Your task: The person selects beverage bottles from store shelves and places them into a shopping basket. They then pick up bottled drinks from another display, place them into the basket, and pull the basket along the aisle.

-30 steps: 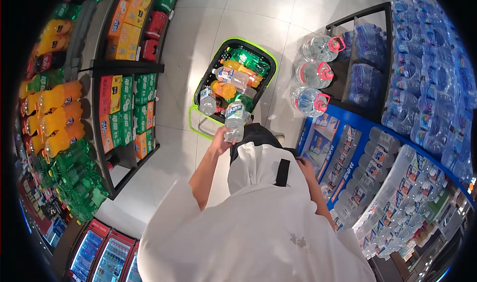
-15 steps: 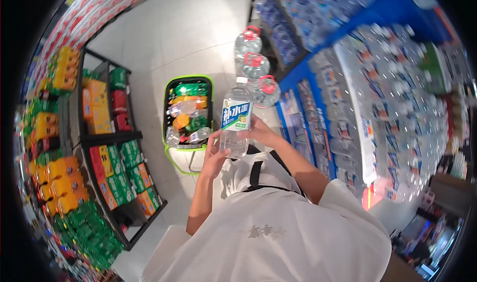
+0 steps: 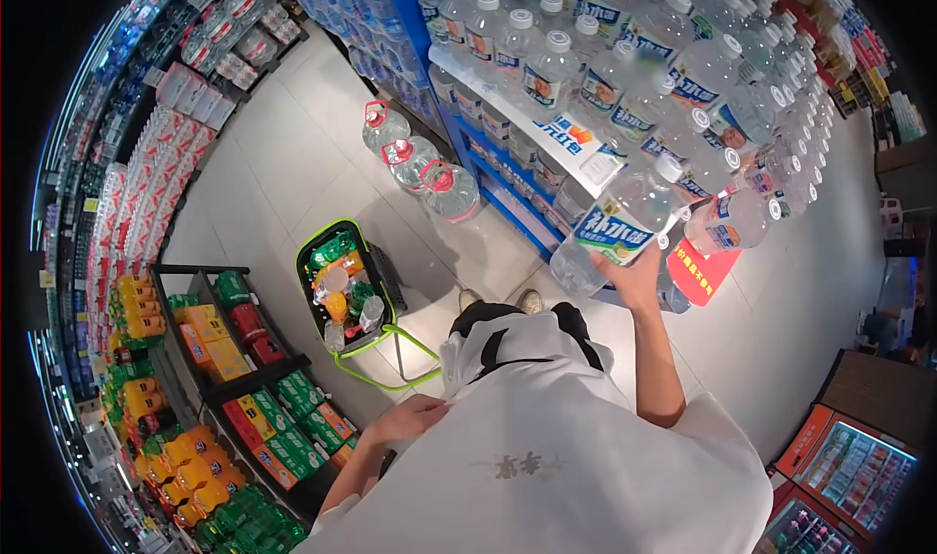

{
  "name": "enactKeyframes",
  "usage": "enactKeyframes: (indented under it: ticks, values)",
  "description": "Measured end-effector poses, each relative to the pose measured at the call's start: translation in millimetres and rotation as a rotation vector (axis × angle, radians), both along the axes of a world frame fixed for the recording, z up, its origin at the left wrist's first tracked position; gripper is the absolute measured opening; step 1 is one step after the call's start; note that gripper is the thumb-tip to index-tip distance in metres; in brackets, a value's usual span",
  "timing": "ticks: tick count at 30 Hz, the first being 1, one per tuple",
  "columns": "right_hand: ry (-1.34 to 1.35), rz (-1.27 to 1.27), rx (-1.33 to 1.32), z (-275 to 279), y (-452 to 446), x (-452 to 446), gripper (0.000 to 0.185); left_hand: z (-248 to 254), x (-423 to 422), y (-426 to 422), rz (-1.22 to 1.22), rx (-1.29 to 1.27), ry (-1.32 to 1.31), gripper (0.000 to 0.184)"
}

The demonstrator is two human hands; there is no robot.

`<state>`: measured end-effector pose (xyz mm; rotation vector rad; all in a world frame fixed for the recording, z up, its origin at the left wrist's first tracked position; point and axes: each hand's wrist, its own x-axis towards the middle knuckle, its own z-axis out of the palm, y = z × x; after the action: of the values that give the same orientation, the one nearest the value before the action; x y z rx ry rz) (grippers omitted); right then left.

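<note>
My right hand (image 3: 630, 273) is closed around a clear drink bottle (image 3: 615, 232) with a white cap and a blue, white and green label. The bottle tilts at the front edge of a display packed with similar bottles (image 3: 551, 74); whether its base touches anything is hard to tell. Low by the front of my white shirt, my left hand (image 3: 408, 419) holds nothing, its fingers loosely stretched toward the cloth. On the floor ahead stands a black shopping basket (image 3: 387, 279) with a bright green rim and handle, containing several drink bottles (image 3: 336, 251).
Large water jugs (image 3: 451, 191) with red handles stand on the floor beside the blue display stand (image 3: 509, 191). To my left is a black shelf rack (image 3: 205, 283) with boxed drinks and bottle packs. A red sign (image 3: 703, 266) hangs at the display's near corner. Coolers (image 3: 844, 466) stand lower right.
My view has turned toward the bottle display. The bottle, formerly between both hands, has moved right in my right hand alone. My left hand has let go and dropped back toward my shirt.
</note>
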<state>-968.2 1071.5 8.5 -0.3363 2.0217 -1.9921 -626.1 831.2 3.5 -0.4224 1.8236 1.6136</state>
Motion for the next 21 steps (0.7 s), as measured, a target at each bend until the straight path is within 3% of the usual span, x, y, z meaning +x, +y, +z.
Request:
enactKeyframes:
  ticks: [2, 4, 7, 10, 11, 14, 15, 19, 21]
  values:
    - [0.105, -0.135, -0.008, -3, 11, -7, 0.076, 11, -11, 11, 0.139, -0.047, 0.039, 0.041]
    - [0.206, -0.266, 0.014, -8, 19, -11, 0.068, 21, -30, 26, 0.422, -0.051, -0.094, 0.039]
    - [0.295, -0.346, 0.035, -4, 29, -13, 0.073, 26, -70, 19, 0.702, 0.103, -0.136, 0.037]
    - [0.419, -0.392, 0.147, -22, 52, -9, 0.079, 44, -109, 38, 0.462, 0.129, -0.169, 0.038]
    - [0.48, -0.398, 0.168, -25, 60, -9, 0.079, 21, -103, 29, 0.229, 0.075, -0.163, 0.039]
    - [0.481, -0.421, 0.202, -25, 87, -1, 0.081, 5, -99, 7, 0.158, 0.168, -0.002, 0.038]
    - [0.437, -0.438, 0.195, -24, 97, 3, 0.081, -18, -94, -6, 0.256, 0.132, -0.038, 0.038]
    - [0.501, -0.629, 0.289, -48, 164, 9, 0.081, -32, -109, -18, 0.159, -0.738, 0.038, 0.039]
    - [0.465, -0.716, 0.307, -49, 185, 11, 0.082, -32, -125, -10, 0.107, -0.783, 0.093, 0.036]
